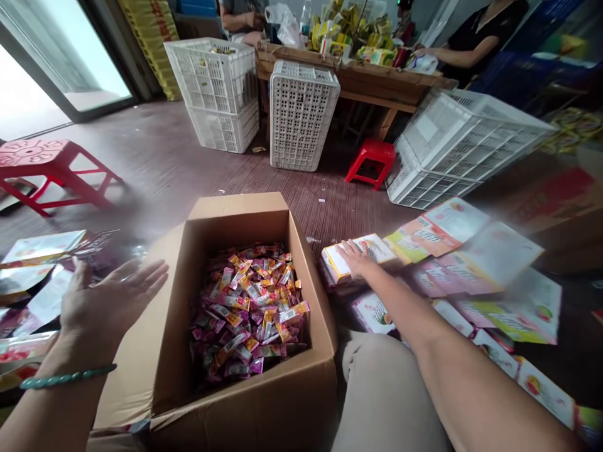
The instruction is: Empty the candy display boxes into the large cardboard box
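Note:
A brown cardboard box (245,427) stands open in front of me, partly filled with small orange and purple wrapped packets (257,307). To its left, my left hand (110,292) hovers over the side flap, palm up, fingers stretched out, with nothing in it. A green bead bracelet (68,376) circles that wrist. My right hand (353,256) lies flat, fingers spread, on a white printed carton (379,247) just right of the box. Beyond it on the floor lie flat printed cartons (490,251) in pink, orange and green.
White plastic crates (304,119) stand ahead, before a wooden table (377,85) heaped with yellow packaging. Two people sit behind it. One red stool (372,160) is near the table, another red stool (42,160) at the left. More printed packaging (42,245) lies left of the box.

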The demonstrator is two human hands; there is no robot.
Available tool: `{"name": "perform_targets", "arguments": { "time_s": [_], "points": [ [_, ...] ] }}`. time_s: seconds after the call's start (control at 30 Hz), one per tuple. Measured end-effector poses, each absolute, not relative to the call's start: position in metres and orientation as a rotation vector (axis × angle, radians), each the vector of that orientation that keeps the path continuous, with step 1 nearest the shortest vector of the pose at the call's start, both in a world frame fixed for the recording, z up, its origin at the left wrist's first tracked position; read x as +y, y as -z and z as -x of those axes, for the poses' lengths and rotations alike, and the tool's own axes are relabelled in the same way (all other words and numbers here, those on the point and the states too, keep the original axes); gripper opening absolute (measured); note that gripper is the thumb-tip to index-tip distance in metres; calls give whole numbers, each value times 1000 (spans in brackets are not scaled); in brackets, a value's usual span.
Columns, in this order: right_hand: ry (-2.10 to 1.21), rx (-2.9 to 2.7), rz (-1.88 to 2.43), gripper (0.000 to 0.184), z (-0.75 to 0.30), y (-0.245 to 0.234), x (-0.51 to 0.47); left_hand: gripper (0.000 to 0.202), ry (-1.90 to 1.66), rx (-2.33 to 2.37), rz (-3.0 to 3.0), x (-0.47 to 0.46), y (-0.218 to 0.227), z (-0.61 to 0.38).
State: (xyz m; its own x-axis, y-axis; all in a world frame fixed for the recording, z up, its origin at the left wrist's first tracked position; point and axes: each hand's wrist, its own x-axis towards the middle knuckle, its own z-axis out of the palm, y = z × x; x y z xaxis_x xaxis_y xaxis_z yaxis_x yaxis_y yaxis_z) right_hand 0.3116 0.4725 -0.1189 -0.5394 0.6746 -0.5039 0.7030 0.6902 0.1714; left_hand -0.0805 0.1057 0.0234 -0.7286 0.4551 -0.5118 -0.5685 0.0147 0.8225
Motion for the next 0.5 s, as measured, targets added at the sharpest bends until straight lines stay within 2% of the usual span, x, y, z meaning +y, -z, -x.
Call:
{"name": "perform_targets", "arguments": {
  "time_s": [0.13,0.23,0.43,0.5],
  "points": [
    [121,2353,-1035,137,-301,125,489,63,-1692,1571,-77,107,-17,75],
    [130,2341,-1046,141,-292,125,492,60,-1619,1569,29,112,-19,67],
    [113,2357,-1032,151,-294,120,456,42,-1515,1600,137,127,-31,52],
    [120,2371,-1013,148,-302,116,442,37,-1525,1611,130,129,-31,51]
  ]
}}
